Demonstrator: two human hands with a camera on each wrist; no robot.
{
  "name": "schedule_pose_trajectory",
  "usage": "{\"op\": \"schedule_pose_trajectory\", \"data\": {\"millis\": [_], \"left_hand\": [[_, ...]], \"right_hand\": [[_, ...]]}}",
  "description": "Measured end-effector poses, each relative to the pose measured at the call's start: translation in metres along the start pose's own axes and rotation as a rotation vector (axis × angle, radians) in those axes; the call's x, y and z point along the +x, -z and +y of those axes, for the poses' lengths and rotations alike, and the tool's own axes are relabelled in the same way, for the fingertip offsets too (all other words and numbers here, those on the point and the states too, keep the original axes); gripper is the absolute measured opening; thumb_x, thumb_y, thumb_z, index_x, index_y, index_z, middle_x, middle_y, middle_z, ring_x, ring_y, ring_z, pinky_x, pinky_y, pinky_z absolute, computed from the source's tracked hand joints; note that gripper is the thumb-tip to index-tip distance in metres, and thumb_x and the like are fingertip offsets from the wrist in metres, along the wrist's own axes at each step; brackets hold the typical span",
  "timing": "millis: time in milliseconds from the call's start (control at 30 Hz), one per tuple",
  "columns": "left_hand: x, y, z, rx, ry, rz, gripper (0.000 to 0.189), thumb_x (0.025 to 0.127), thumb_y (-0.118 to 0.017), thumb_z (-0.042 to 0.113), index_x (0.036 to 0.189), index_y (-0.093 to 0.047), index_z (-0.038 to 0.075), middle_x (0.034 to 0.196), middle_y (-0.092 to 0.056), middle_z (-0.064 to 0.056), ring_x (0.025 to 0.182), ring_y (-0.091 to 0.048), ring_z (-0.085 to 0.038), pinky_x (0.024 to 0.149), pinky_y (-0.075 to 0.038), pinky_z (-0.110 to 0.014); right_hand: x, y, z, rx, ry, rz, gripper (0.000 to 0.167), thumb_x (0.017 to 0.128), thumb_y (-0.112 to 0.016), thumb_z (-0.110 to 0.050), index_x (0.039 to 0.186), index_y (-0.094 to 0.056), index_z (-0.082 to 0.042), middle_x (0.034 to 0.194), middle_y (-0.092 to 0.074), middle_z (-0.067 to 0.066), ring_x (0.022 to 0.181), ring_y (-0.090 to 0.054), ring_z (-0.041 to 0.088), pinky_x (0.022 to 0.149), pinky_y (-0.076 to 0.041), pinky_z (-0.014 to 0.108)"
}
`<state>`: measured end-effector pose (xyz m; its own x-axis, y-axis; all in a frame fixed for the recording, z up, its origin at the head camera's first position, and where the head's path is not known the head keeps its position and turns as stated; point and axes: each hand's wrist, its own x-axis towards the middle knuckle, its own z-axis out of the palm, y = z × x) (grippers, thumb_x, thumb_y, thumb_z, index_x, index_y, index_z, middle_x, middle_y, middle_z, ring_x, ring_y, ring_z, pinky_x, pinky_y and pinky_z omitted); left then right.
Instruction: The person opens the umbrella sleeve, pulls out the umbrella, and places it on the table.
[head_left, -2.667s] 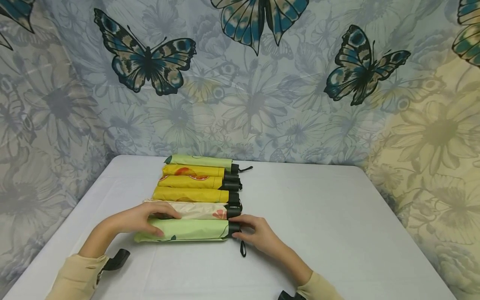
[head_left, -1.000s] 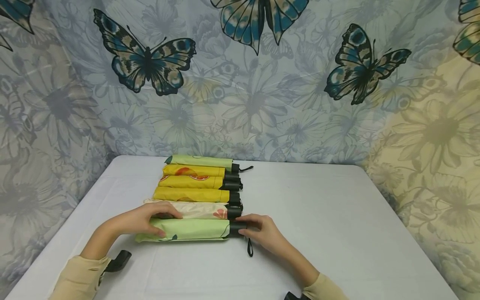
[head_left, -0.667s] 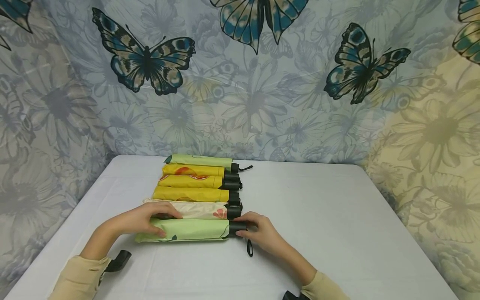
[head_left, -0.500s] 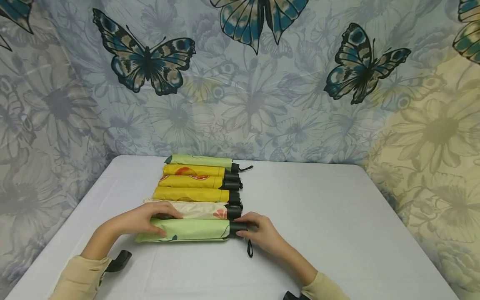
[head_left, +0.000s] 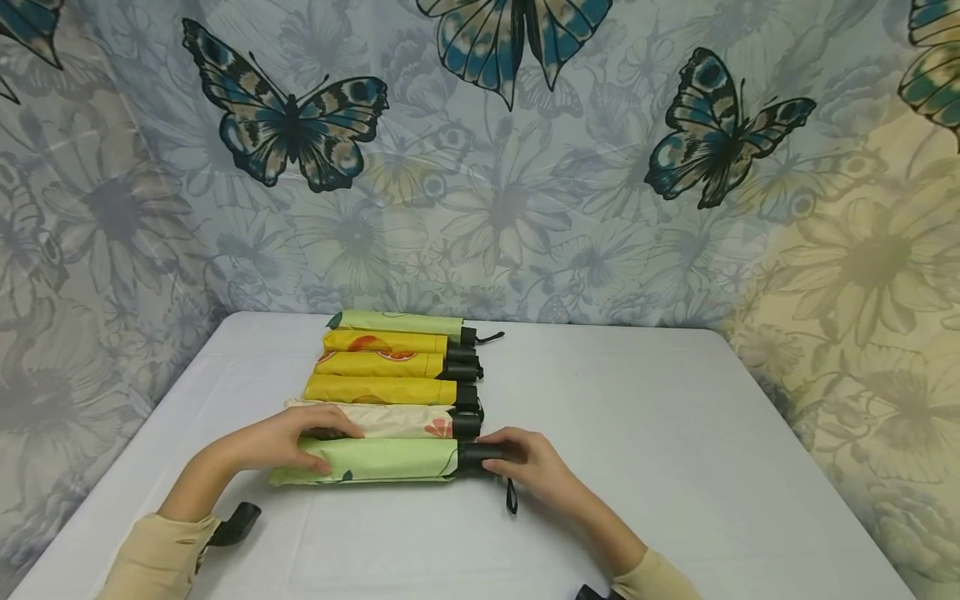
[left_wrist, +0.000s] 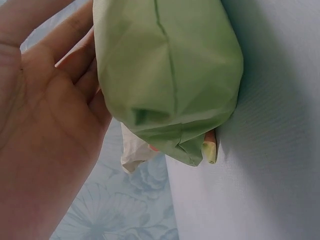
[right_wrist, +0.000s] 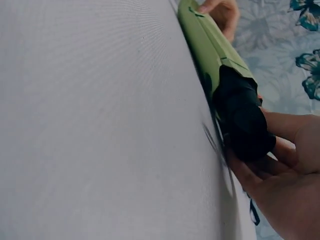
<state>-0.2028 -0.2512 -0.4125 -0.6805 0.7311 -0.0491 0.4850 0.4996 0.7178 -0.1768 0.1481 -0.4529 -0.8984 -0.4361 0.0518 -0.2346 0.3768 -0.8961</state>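
A folded umbrella in a light green sleeve (head_left: 390,460) lies nearest the front of a row of umbrellas. My left hand (head_left: 273,437) holds the sleeve's left end, thumb in front and fingers behind; the left wrist view shows its bunched closed tip (left_wrist: 185,145). At the other end my right hand (head_left: 536,467) grips the black handle (head_left: 474,456) between thumb and fingers. Part of the black umbrella (right_wrist: 240,102) shows outside the sleeve's mouth in the right wrist view. A black wrist strap (head_left: 512,497) hangs from the handle.
Behind lies a cream umbrella (head_left: 408,419) with a pink fruit print. Several more sleeved umbrellas follow, yellow ones (head_left: 382,389) and a green one (head_left: 397,322) at the back, handles to the right. All rest on a white-covered table (head_left: 637,417) before a butterfly-print cloth (head_left: 510,208).
My right hand has moved right with the handle, so more of the black umbrella shows beyond the sleeve's mouth. My left hand stays in place on the sleeve.
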Motion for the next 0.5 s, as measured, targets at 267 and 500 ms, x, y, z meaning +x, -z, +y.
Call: {"op": "schedule_pose_trajectory", "data": {"millis": [267, 500], "left_hand": [[0.0, 0.0, 0.0, -0.011, -0.001, -0.002, 0.053, 0.084, -0.075, 0.036, 0.133, -0.06, 0.021, 0.129, -0.06, 0.002, 0.118, -0.054, -0.005, 0.098, -0.048, -0.023], [0.0, 0.0, 0.001, -0.017, -0.001, -0.001, 0.052, 0.084, -0.075, 0.035, 0.132, -0.061, 0.021, 0.129, -0.061, 0.001, 0.117, -0.055, -0.006, 0.098, -0.048, -0.022]], "right_hand": [[-0.005, 0.007, 0.005, 0.115, -0.058, 0.01, 0.037, 0.088, -0.073, -0.017, 0.12, -0.067, -0.001, 0.124, -0.065, 0.022, 0.113, -0.066, 0.029, 0.088, -0.053, 0.015], [-0.008, 0.012, 0.006, 0.126, -0.095, 0.023, 0.039, 0.086, -0.075, -0.02, 0.121, -0.069, -0.004, 0.125, -0.066, 0.019, 0.111, -0.067, 0.025, 0.085, -0.052, 0.013]]}}
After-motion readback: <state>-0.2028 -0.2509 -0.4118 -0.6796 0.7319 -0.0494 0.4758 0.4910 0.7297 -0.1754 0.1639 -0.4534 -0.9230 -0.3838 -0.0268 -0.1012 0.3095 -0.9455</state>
